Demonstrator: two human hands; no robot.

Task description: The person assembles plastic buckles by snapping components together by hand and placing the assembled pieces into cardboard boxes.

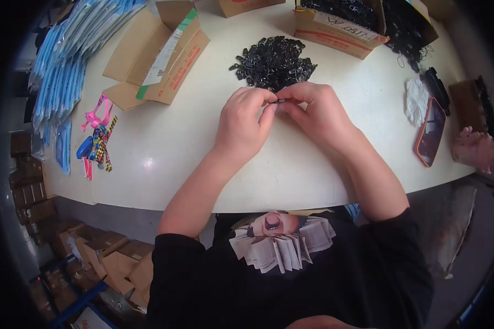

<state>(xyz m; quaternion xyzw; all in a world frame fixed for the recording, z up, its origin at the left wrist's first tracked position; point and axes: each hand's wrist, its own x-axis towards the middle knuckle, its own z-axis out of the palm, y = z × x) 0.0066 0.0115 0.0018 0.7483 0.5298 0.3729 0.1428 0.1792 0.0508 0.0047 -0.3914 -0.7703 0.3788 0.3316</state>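
Note:
My left hand point(246, 118) and my right hand point(316, 112) meet over the white table, just on my side of a heap of small black pieces point(274, 61). Between the fingertips of both hands is a small black piece point(280, 101), pinched from either side. It is mostly covered by the fingers, and its exact kind cannot be made out. The heaped pieces look like small black clips or buckles, some with shiny metal parts.
An open cardboard box point(158, 55) stands at the left. Another box point(340, 30) at the back holds black pieces. Keys with a patterned strap point(100, 143) lie left; a phone point(431, 132) and crumpled tissue point(416, 101) lie right. Blue plastic packets point(60, 77) are piled far left.

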